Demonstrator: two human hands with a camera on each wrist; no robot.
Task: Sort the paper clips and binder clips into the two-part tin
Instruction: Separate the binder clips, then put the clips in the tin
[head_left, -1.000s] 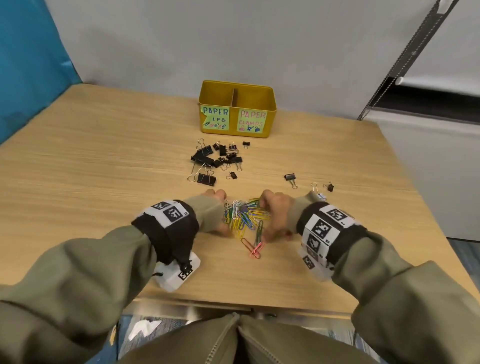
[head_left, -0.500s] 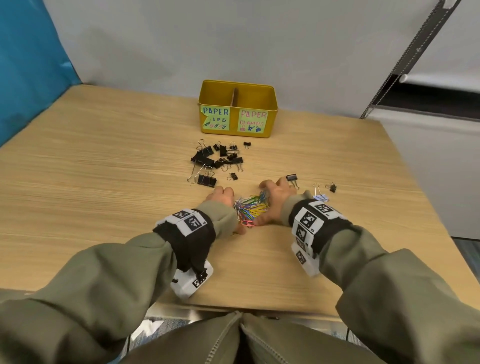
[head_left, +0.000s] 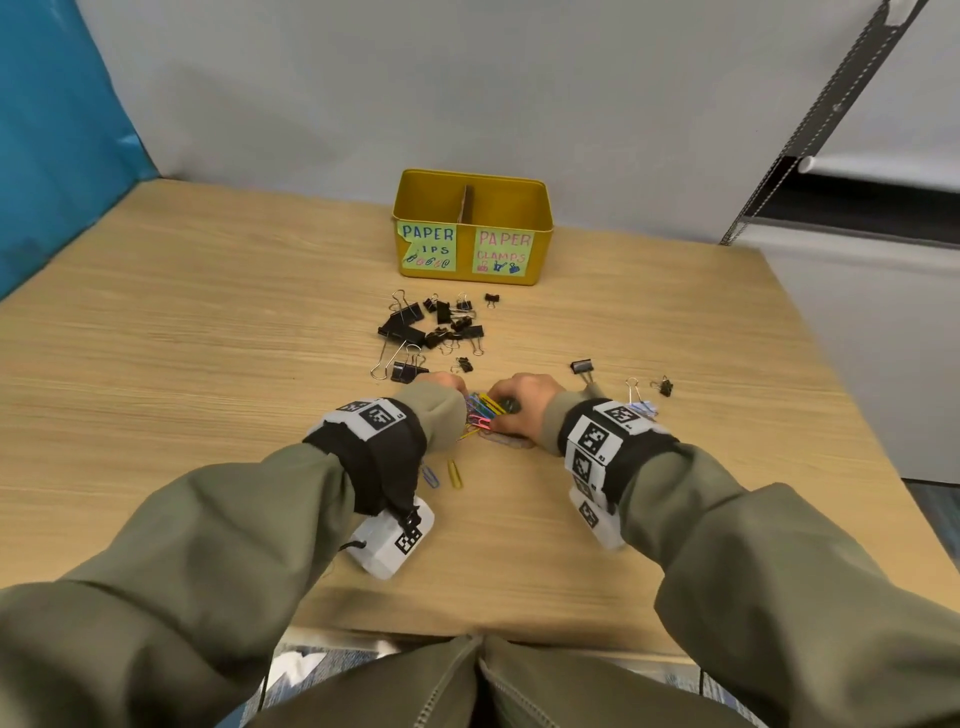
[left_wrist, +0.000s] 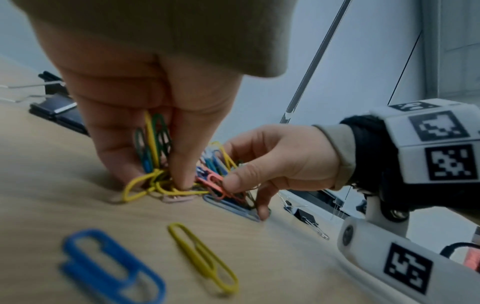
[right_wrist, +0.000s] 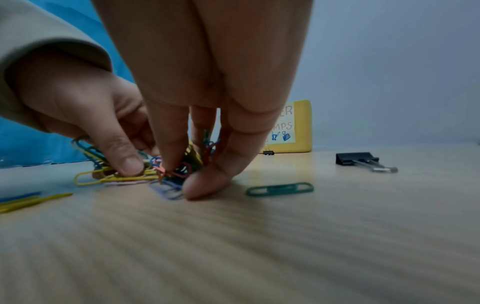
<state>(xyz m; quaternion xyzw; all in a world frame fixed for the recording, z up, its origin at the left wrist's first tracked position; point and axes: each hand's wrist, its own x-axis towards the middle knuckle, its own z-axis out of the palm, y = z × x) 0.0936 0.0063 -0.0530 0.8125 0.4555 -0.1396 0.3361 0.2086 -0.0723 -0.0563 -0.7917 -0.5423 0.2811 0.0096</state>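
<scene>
A bunch of coloured paper clips (head_left: 484, 409) lies mid-table, squeezed between both hands. My left hand (head_left: 442, 387) pinches its left side, with clips standing up between the fingers (left_wrist: 182, 156). My right hand (head_left: 524, 400) pinches the right side, thumb (right_wrist: 205, 183) down on the wood. Behind the left wrist lie a loose blue paper clip (left_wrist: 111, 265) and a yellow one (left_wrist: 202, 257). A green paper clip (right_wrist: 279, 188) lies just right of the right hand. Black binder clips (head_left: 431, 327) are heaped in front of the yellow two-part tin (head_left: 540, 228), which is labelled for clips on the left and clamps on the right.
Single binder clips lie at the right: one (head_left: 582, 366) beyond the right hand, a small one (head_left: 665, 385) and a silver-handled one (head_left: 640, 402) by the right wrist. A blue panel (head_left: 57, 156) bounds the table's left; a white cabinet (head_left: 857, 338) stands at its right edge.
Both hands have slid away from me and closed in, squeezing the spread paper clips into a tight bunch. A blue and a yellow clip stayed behind near the left wrist.
</scene>
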